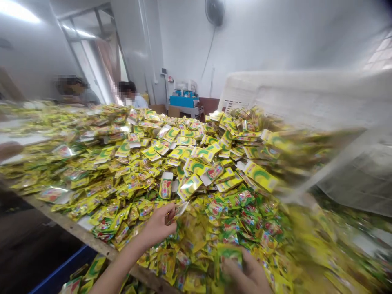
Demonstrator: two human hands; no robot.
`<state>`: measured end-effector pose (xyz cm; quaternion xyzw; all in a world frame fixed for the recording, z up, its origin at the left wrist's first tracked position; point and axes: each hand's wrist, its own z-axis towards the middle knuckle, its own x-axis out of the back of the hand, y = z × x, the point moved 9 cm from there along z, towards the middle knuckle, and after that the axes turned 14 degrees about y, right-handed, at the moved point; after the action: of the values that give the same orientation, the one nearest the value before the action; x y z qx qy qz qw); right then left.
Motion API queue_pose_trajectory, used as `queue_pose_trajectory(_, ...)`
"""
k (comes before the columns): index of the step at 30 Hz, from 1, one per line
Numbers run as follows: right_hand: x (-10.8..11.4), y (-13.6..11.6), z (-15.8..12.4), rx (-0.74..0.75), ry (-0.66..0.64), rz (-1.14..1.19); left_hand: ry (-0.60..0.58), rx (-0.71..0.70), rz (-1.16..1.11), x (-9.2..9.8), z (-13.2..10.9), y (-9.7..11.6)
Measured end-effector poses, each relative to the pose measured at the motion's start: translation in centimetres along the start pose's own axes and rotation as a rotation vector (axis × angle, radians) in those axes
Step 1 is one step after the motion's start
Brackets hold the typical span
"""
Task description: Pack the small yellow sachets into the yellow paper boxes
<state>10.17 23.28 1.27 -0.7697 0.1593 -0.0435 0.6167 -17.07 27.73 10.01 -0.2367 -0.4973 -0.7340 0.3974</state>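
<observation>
A single sachet is pinched between the thumb and fingers of the left hand, just beyond the near edge of the worktop. The right hand is laid on the heap of sachets further right along that edge, apart from the left; whether it is closed on a packet cannot be told, as it is blurred. The pinched sachet is small and flat, its pale face turned up. The heap is spread to the far edge, in yellow and green wrappers with red print. A white crate is seen blurred over the right side, and a blue bin below the near edge
</observation>
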Motion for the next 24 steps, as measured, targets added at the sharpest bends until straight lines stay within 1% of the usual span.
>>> queue_pose_trajectory(2, 0.8, -3.6, 0.0, 0.055, 0.028, -0.039, -0.032, -0.017, -0.054, -1.7, -1.9, 2.3)
queue_pose_trajectory(4, 1.5, -7.0, 0.0, 0.155, 0.083, -0.082, -0.054, -0.045, -0.092, -3.9, -3.8, 4.9)
queue_pose_trajectory(5, 1.8, -8.3, -0.1, 0.224, 0.105, -0.102, -0.057, -0.057, -0.106, -5.1, -4.6, 6.1)
queue_pose_trajectory(7, 1.6, -10.1, -0.4, 0.394, 0.094, -0.192, -0.029, -0.065, -0.129, -7.1, -6.0, 7.9)
queue_pose_trajectory(9, 1.4, -10.4, -0.8, 0.567, 0.07, -0.354, 0.036, -0.05, -0.153, -8.7, -7.0, 8.9)
queue_pose_trajectory(11, 1.6, -9.8, -1.0, 0.673, 0.071, -0.54, 0.109, -0.065, -0.159, -9.9, -7.8, 9.5)
queue_pose_trajectory(13, 2.2, -8.9, -0.8, 0.686, 0.048, -0.663, 0.158, -0.131, -0.164, -10.9, -8.4, 10.5)
queue_pose_trajectory(14, 2.4, -8.7, -0.7, 0.676, 0.016, -0.704, 0.175, -0.153, -0.166, -11.3, -8.7, 11.0)
queue_pose_trajectory(16, 2.6, -8.7, -0.6, 0.648, -0.096, -0.763, 0.182, -0.129, -0.186, -12.1, -9.2, 11.6)
queue_pose_trajectory(18, 2.7, -9.2, -0.7, 0.619, -0.227, -0.798, 0.133, -0.027, -0.256, -13.0, -9.6, 11.9)
queue_pose_trajectory(19, 2.8, -9.5, -0.7, 0.605, -0.266, -0.801, 0.091, 0.034, -0.318, -13.4, -9.8, 12.0)
queue_pose_trajectory(20, 3.0, -9.9, -0.6, 0.592, -0.281, -0.792, 0.042, 0.097, -0.395, -13.9, -10.1, 12.0)
queue_pose_trajectory(22, 3.5, -10.2, -0.2, 0.583, -0.264, -0.756, -0.048, 0.236, -0.576, -14.8, -10.5, 11.8)
queue_pose_trajectory(24, 3.5, -9.7, -0.1, 0.62, -0.245, -0.718, -0.112, 0.339, -0.746, -15.3, -11.0, 11.5)
